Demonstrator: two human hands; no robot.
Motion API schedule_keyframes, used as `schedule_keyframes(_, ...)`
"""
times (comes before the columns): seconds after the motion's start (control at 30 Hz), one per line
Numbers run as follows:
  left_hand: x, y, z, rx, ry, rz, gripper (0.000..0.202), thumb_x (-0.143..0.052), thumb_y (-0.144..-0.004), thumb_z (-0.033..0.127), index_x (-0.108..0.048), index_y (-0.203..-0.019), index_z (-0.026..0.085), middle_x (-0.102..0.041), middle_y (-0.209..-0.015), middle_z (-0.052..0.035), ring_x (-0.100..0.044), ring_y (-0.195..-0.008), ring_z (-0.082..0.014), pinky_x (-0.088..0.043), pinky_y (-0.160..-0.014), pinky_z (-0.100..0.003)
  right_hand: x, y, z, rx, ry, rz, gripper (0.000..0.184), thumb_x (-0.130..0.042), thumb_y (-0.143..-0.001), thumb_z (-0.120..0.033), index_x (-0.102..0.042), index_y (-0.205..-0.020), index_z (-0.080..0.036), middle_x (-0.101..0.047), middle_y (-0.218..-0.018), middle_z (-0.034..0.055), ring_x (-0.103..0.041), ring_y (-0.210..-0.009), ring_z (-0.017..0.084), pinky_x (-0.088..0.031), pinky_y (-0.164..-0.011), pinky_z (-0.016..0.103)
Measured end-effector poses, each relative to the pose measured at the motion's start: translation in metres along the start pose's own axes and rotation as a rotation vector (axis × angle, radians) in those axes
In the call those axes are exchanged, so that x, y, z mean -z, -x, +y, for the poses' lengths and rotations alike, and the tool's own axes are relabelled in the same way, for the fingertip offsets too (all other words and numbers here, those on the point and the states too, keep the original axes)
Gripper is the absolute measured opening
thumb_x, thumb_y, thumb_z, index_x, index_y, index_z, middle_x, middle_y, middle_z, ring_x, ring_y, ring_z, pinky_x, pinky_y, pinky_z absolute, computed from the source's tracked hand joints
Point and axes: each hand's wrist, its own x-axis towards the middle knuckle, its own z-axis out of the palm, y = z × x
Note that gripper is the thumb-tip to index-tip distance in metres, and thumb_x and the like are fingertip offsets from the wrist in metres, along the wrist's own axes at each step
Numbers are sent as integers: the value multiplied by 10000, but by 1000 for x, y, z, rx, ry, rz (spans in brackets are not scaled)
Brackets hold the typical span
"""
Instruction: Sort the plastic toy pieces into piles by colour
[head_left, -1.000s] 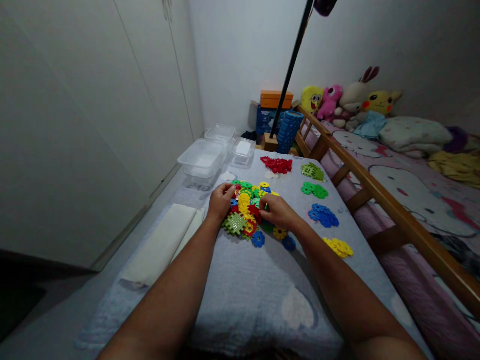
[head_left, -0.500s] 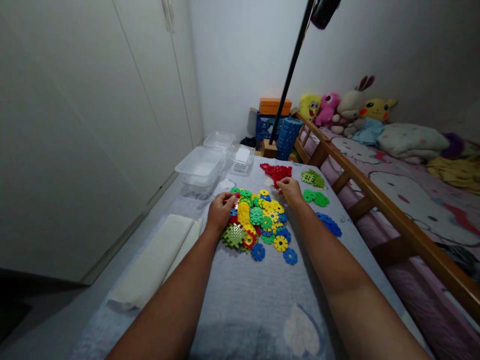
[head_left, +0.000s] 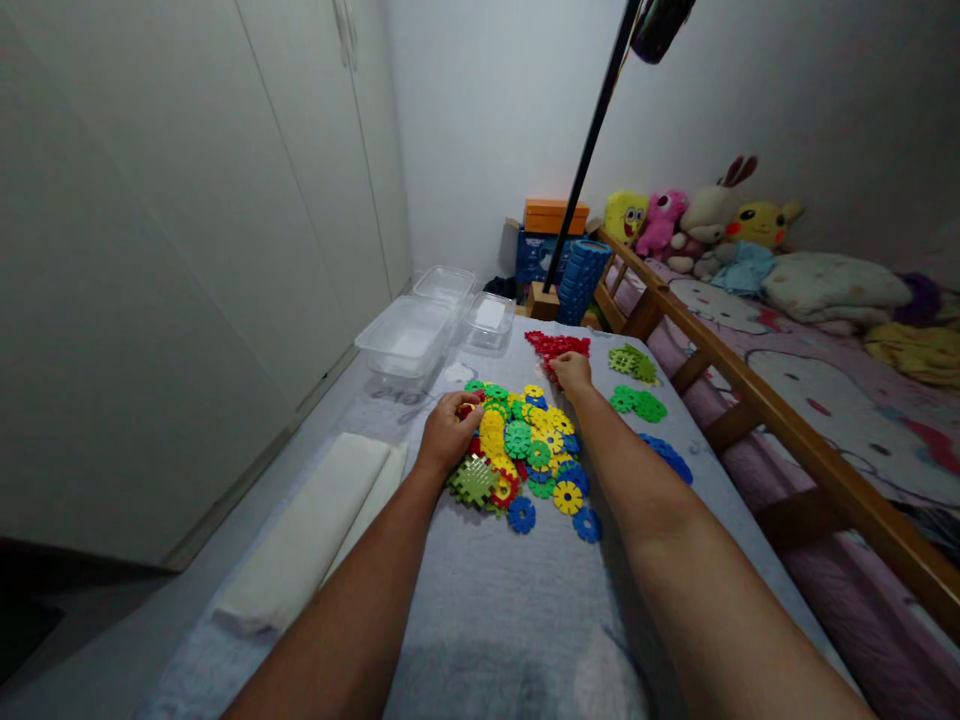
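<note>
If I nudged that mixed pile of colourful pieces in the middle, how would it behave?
The mixed pile would probably spread apart rather than move as one, since its pieces look loosely overlapped. Each piece is likely light and fairly stiff, being thin, plastic-looking and crisply notched. Rolling seems unlikely for those lying flat on the cloth.

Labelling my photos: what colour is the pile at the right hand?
The pile is red, seen best in the head view.
</note>
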Motion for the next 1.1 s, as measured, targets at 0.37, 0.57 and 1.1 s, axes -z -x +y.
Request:
schedule_keyframes(0.37, -1, 0, 4, 42, 66, 36, 264, -564, -844, 406, -718, -895, 197, -725, -932, -60, -665, -941, -228, -511, -919, -370, 12, 63, -17, 432, 198, -324, 242, -652, -778, -232, -690, -1003, -154, -715, -967, 72, -665, -910, 204, -537, -858, 350)
schedule_keyframes(0.57, 0, 2, 7, 32, 76, 64, 330, -517, -885, 460, -706, -845, 192, -717, -879, -50, -653, -887, -214, -497, -868, -341, 4, 122, -25, 693, 554, -516, 637, -749, -775, -297, -590, -1382, -186, -585, -1422, 154, -504, -1322, 315, -363, -1124, 505)
schedule_keyframes(1.1, -1, 0, 4, 29, 46, 38, 364, -476, -917, 478, -688, -833, 194, -700, -839, -49, -637, -874, -214, -487, -809, -321, -7, 139, -24, 786, 358, -632, 420, -718, -792, -162, -643, -1202, -211, -624, -1144, 68, -570, -1066, 217, -437, -986, 370)
